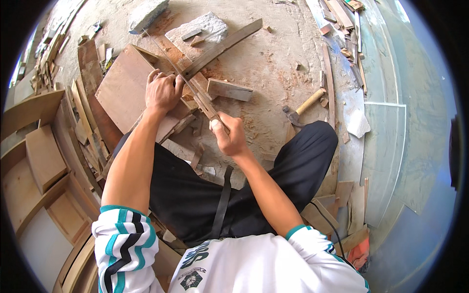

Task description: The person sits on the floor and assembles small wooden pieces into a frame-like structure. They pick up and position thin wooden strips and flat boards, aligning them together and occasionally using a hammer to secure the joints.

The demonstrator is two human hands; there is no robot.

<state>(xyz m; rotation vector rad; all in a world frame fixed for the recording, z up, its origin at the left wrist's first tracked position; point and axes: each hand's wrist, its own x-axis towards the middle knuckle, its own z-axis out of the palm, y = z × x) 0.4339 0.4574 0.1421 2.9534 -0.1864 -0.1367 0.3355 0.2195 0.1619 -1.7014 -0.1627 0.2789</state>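
My right hand (229,134) is closed round the wooden handle of a handsaw (206,103). Its thin blade is seen nearly edge-on and runs away toward the far left. A long, dark wooden plank (224,47) slants to the far right, its near end at the blade. Curled fingers of my left hand (165,91) press at that near end, just left of the saw; what lies under the palm is hidden. Beneath the left hand is a flat brown wooden panel (122,85). A short wood block (229,90) rests right of the saw.
A hammer (305,105) lies by my right knee. Stone slabs (207,27) and sawdust are on the floor ahead. Wooden frames (46,158) stack up on the left. Scrap wood (342,19) and glass sheets (386,146) line the right; a black cable (328,222) runs beside me.
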